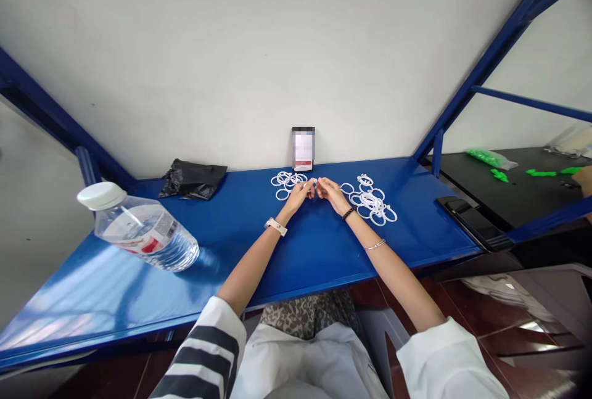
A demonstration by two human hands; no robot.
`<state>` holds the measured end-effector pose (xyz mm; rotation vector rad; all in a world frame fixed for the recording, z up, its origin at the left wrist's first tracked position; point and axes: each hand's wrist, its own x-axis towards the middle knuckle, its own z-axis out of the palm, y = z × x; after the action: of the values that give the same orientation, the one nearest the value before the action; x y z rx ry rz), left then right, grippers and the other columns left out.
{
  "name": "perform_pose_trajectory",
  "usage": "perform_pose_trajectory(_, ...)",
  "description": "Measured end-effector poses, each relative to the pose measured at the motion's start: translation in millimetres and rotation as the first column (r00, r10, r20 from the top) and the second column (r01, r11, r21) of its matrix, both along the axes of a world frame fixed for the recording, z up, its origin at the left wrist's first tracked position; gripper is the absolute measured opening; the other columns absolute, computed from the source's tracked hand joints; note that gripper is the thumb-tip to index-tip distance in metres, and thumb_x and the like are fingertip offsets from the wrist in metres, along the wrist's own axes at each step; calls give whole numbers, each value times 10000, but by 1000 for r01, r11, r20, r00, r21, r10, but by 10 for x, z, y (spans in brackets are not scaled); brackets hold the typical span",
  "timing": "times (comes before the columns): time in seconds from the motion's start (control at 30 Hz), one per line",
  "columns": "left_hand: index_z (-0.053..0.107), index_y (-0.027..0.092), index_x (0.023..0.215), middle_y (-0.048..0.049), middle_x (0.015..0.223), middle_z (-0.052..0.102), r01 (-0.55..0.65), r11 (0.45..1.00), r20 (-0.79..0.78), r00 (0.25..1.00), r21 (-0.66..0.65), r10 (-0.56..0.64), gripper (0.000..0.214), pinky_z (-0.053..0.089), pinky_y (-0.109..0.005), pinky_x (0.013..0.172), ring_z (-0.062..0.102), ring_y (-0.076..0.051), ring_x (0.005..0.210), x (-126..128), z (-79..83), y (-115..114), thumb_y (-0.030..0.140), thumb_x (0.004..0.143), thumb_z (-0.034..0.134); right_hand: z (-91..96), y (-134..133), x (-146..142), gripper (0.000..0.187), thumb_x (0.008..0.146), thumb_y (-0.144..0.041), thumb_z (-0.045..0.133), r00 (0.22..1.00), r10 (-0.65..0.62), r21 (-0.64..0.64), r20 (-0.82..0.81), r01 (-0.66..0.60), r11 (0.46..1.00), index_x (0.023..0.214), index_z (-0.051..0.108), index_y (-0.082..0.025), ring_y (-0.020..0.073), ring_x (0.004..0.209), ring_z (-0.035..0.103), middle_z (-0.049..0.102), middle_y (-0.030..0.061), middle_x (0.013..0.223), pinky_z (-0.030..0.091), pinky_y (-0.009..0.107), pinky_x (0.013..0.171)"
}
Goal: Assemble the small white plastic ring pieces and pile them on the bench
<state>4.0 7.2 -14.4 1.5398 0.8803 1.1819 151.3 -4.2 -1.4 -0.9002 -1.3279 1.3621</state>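
Note:
My left hand (301, 192) and my right hand (329, 190) meet over the middle of the blue table, fingertips pinched close together. Between them shows a bit of white (315, 181), which looks like part of a white ring; the fingers hide most of it. Just behind and left of my left hand lies a small group of white rings (283, 193). A larger, overlapping heap of white rings (371, 203) spreads to the right of my right hand. Some of those rings seem to have small knobs on the rim.
A phone (303, 149) leans upright against the wall behind my hands. On the left stand a large water bottle (148, 232) and a crumpled black bag (193, 179). A dark phone (474, 221) lies at the right edge. Blue frame bars (481, 60) flank the table (305, 257).

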Motion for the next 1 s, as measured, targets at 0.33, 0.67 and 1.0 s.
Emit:
perform_pose_trajectory(0.33, 545, 163, 631, -13, 609, 546, -4, 999, -92, 996, 47, 8, 450, 415, -279, 640, 508, -131, 595, 12, -6, -48, 539, 866, 470, -20, 10, -9, 474, 776, -654, 603, 988, -69, 129, 136, 52, 990, 622, 508, -216, 114, 524, 420, 490, -26, 561, 331, 275, 529)
perform_pose_trajectory(0.67, 549, 158, 638, -13, 599, 534, -4, 1000, -21, 1000, -8, 3, 449, 402, -270, 625, 501, -128, 592, 10, -4, -50, 495, 906, 423, -94, 78, 11, 499, 771, -678, 566, 961, -159, 166, 224, 123, 978, 608, 447, -221, 120, 522, 443, 481, -33, 558, 353, 274, 534)
perform_pose_trajectory(1.0, 450, 193, 779, 31, 578, 529, -28, 1000, 71, 997, -12, 29, 352, 396, -257, 600, 486, -113, 552, 20, 2, -43, 526, 883, 502, -89, 74, 14, 479, 791, -670, 544, 958, -164, 206, 236, 116, 972, 636, 468, -223, 124, 538, 463, 495, -32, 574, 370, 273, 548)
